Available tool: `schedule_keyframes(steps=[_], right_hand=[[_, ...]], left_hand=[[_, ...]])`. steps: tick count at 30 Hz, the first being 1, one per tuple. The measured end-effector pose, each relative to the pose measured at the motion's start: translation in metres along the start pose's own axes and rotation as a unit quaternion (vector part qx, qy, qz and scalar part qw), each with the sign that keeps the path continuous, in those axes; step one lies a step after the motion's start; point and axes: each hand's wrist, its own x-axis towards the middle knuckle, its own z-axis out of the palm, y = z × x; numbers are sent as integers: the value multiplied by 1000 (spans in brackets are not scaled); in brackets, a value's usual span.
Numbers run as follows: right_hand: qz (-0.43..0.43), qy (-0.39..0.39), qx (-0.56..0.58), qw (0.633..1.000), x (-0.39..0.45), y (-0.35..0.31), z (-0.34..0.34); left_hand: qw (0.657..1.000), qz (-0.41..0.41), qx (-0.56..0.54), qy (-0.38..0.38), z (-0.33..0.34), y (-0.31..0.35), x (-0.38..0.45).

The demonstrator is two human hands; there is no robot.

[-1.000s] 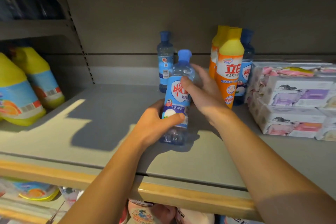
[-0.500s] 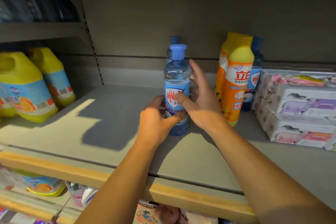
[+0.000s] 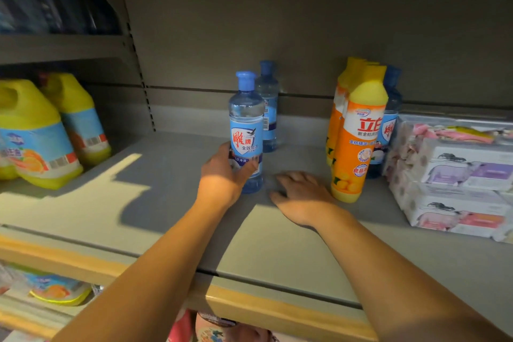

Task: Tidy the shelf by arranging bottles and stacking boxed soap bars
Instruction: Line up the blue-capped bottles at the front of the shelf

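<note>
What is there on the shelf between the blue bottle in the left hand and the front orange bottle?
In the head view, only the right hand, flat on the shelf, lies between the blue bottle and the orange bottle.

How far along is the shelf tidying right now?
Done: soap boxes sit stacked at right. In hand: left hand grips the front blue bottle, upright on the shelf; right hand lies flat beside it. Left: blue bottles stand apart from the orange bottles.

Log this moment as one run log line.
left hand: grips clear blue bottle, upright on shelf | right hand: flat on shelf
</note>
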Motion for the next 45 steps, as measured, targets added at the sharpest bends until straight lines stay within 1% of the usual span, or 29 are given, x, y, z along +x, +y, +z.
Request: schedule_keyframes(steps=[4, 8, 14, 19, 24, 35, 38, 41, 45], right_hand=[[-2, 17, -19, 1000, 0, 0, 4], [-1, 29, -16, 999, -2, -1, 3], [16, 28, -2, 999, 1, -3, 1], [20, 30, 15, 999, 4, -4, 0], [20, 25, 28, 999, 2, -4, -2], [19, 32, 37, 999, 5, -2, 1], [18, 32, 39, 999, 5, -2, 2], [19, 31, 46, 998, 5, -2, -1], [11, 26, 64, 998, -3, -7, -16]], left_hand=[[1000, 7, 20, -18, 1, -11, 20], [1000, 26, -5, -16, 11, -15, 35], [999, 23, -29, -18, 33, -17, 62], [999, 31, -8, -12, 45, -22, 75], [999, 24, 18, -32, 47, -20, 85], [1000, 11, 13, -12, 55, -17, 82], [999, -5, 34, -34, 52, -14, 79], [993, -22, 90, -71, 40, -13, 68], [995, -21, 83, -59, 23, -5, 40]])
